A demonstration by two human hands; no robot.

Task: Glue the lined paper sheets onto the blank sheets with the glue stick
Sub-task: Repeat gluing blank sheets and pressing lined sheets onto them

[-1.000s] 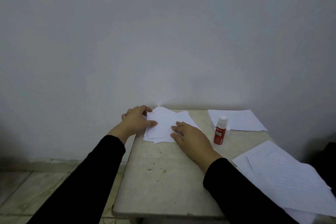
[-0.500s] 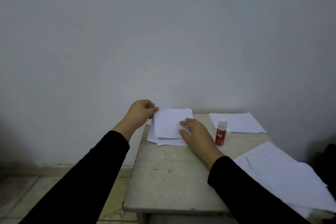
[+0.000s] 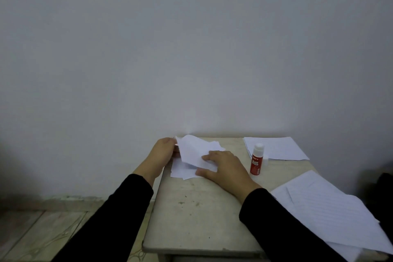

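White blank sheets, small stack, far-left corner of bench. Top sheet lifted & tilted, rest flat.
L hand: grip pinching top sheet's left edge.
R hand: fingers straight, pressing sheet/stack down; holding nothing.
Glue stick: upright, capped, just right of R hand, untouched.
Lined sheets: one pile far-right, behind glue stick; bigger pile near-right, overhanging bench edge.
Step (est.): separating one blank sheet; no gluing yet.
Risks: two sheets lifting together; stack sliding off left edge if R press slackens; R hand knocking glue stick over; overhanging lined pile slipping to floor.
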